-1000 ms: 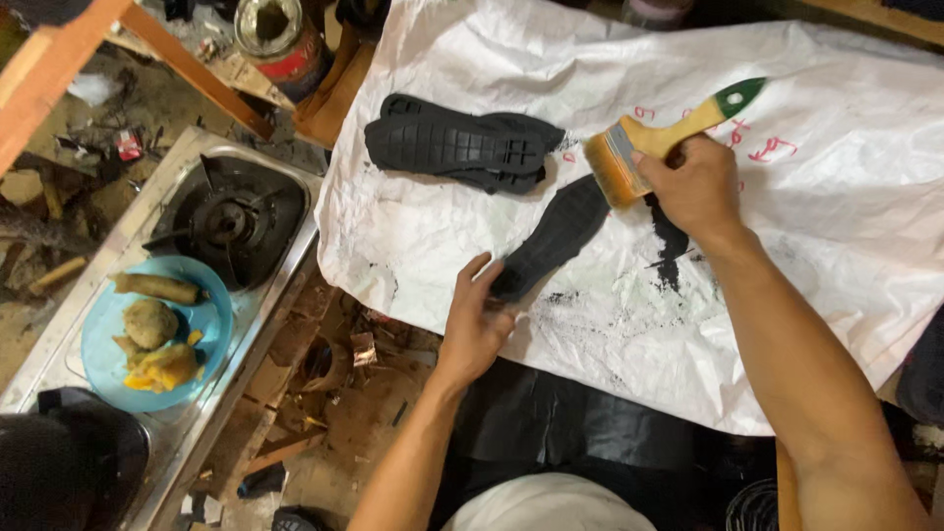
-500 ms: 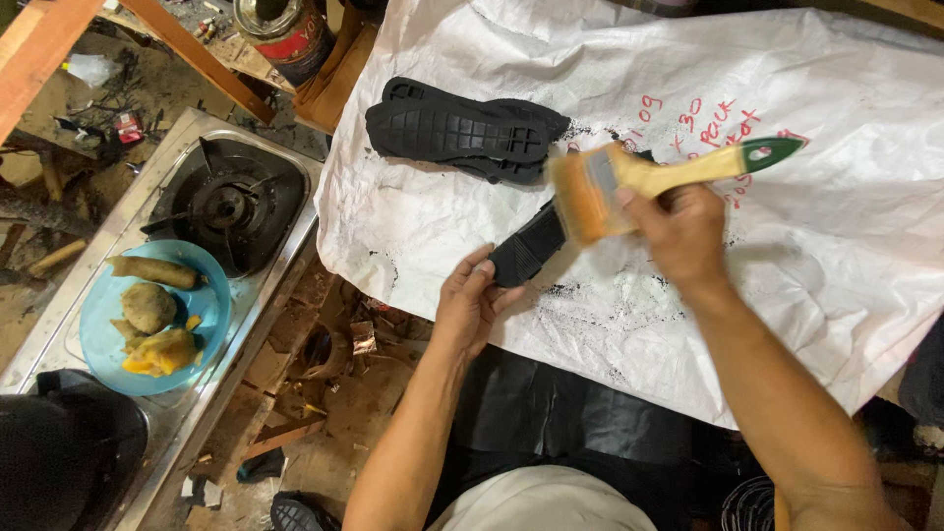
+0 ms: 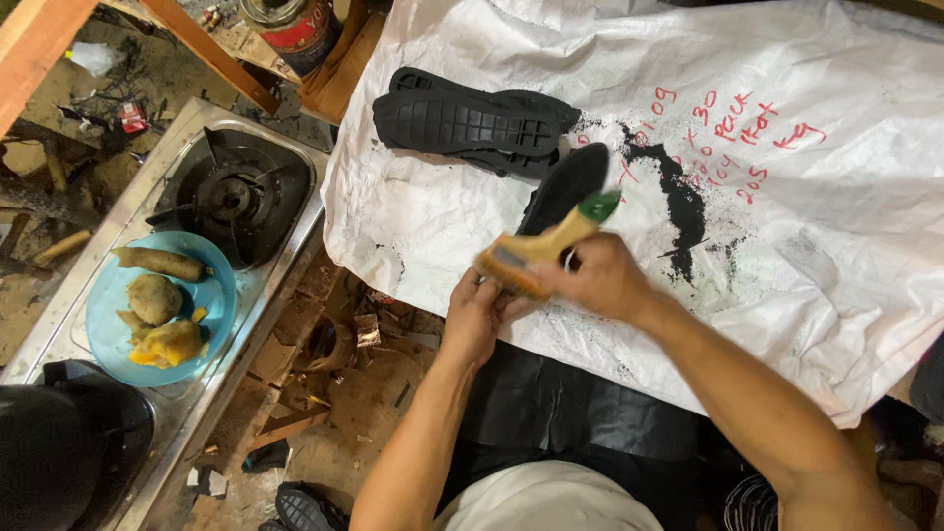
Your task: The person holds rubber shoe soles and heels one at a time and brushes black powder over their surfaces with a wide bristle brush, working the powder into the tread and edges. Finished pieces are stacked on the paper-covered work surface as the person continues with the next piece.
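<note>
White sacking (image 3: 806, 246) covers the work surface, smeared with black at its centre, and I look straight down on it. My right hand (image 3: 600, 280) grips a wooden brush (image 3: 536, 251), fingers wrapped tight round its handle, green tip pointing to 1 o'clock and bristles to 8 o'clock. My left hand (image 3: 477, 315) sits just at 8 o'clock of the brush, fingers curled, touching the bristle end and the near end of a black sole (image 3: 565, 187); I cannot tell how firmly it holds. That sole lies at 12 o'clock of my hands. More soles (image 3: 472, 123) lie stacked at 11 o'clock. Off the sacking at 9 o'clock stand a stove (image 3: 231, 197) and a blue plate (image 3: 103, 305) of food.
</note>
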